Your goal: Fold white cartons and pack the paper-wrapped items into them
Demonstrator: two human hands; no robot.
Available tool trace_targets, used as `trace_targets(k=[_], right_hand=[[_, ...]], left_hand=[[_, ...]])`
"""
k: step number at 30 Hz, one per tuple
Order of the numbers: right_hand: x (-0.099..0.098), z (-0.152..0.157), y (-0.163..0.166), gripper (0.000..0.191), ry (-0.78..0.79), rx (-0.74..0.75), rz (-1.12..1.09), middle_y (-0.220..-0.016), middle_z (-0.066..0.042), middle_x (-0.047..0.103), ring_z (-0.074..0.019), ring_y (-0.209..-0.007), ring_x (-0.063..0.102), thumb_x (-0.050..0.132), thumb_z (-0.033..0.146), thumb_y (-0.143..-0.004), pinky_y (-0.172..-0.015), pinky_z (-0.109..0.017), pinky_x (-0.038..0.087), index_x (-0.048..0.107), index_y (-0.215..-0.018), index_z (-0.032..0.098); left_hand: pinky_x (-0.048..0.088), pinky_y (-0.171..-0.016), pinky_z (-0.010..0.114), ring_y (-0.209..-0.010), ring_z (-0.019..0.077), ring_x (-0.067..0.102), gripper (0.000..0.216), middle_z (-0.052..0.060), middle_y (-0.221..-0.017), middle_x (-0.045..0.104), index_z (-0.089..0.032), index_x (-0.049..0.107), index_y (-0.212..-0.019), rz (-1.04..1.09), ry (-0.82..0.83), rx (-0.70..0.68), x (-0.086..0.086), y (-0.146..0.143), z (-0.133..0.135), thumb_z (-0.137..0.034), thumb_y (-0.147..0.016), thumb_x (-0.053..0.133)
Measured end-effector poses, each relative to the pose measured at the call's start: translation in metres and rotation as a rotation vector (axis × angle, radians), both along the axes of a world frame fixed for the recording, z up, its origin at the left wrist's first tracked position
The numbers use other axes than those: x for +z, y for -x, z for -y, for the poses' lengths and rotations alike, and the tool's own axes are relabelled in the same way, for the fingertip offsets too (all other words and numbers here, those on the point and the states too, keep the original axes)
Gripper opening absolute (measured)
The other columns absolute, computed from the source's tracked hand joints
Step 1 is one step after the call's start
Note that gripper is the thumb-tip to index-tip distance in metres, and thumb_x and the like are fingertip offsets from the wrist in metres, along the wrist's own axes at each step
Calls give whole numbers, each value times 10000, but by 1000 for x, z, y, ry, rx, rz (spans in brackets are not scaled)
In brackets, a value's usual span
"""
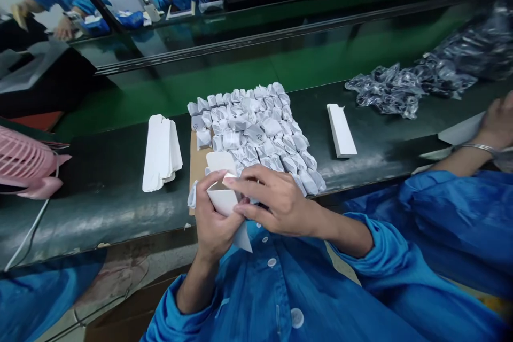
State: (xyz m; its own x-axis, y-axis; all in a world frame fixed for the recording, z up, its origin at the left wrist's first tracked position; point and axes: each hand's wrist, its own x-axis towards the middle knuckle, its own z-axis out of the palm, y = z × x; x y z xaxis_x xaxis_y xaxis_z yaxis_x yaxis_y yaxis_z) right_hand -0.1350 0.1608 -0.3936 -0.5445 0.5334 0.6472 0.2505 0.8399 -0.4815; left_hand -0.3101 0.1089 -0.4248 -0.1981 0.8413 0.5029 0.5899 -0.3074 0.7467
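A small white cardboard box (223, 201), its top end open and a flap raised, is held tilted in front of my chest. My left hand (213, 227) is wrapped round its side. At the open end, the closed fingers of my right hand (278, 200) pinch a side flap. Whatever is inside the box is hidden. Just beyond my hands, rows of small pieces wrapped in white film (248, 117) cover most of a brown cardboard sheet (197, 163).
A stack of flat white cartons (158, 152) lies left, a formed white box (342, 131) right. Clear plastic bags (401, 88) are heaped at the back right. A pink fan (26, 163) stands left. A co-worker's hand (499, 120) is at right; other people work across the bench.
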Motion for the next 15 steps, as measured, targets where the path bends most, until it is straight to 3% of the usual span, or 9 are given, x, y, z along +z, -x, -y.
trace_targets(k=[2,5,7,9,12,15], right_hand=[[-3,-6,3,315,-14,36,62,-1018,-108,670,-190,-906,649,512,315,-1002,-732,-303,536,645,-1220,129],[-7,-10,4,287,139,182,93,-981,-84,681,-173,-878,639,544,307,-990,-745,-294,518,667,-1187,138],[-6,-12,3,235,286,278,17,-992,-67,706,-153,-900,652,596,275,-962,-797,-276,516,689,-1134,144],[-2,-16,2,188,468,251,-123,-981,-45,723,-132,-889,662,625,261,-943,-806,-251,516,708,-1076,158],[7,-27,3,249,804,108,-333,-827,-17,695,-104,-710,635,585,376,-962,-654,-222,508,702,-947,157],[10,-36,10,364,1052,213,-334,-664,14,608,-90,-585,560,616,490,-918,-544,-210,452,652,-797,148]], left_hand=[[502,-913,289,-1046,184,624,492,33,-1154,606,-235,535,-1244,-24,16,-1,-3,1,4,-332,-799,721],[496,-890,272,-1048,177,618,503,32,-1160,606,-229,522,-1251,-55,43,-19,-7,3,9,-303,-790,710],[497,-870,262,-1012,167,622,444,18,-1109,615,-230,536,-1194,-63,42,-45,-8,5,11,-293,-790,707],[501,-811,245,-928,151,625,355,-1,-1021,616,-231,546,-1105,-70,57,-59,-6,7,12,-280,-792,704],[498,-720,233,-846,145,619,303,-9,-953,605,-230,536,-1033,-119,108,-77,-2,5,12,-261,-782,702],[505,-690,243,-828,152,624,315,-3,-953,602,-231,520,-1033,-178,124,-97,1,3,11,-256,-775,700]])
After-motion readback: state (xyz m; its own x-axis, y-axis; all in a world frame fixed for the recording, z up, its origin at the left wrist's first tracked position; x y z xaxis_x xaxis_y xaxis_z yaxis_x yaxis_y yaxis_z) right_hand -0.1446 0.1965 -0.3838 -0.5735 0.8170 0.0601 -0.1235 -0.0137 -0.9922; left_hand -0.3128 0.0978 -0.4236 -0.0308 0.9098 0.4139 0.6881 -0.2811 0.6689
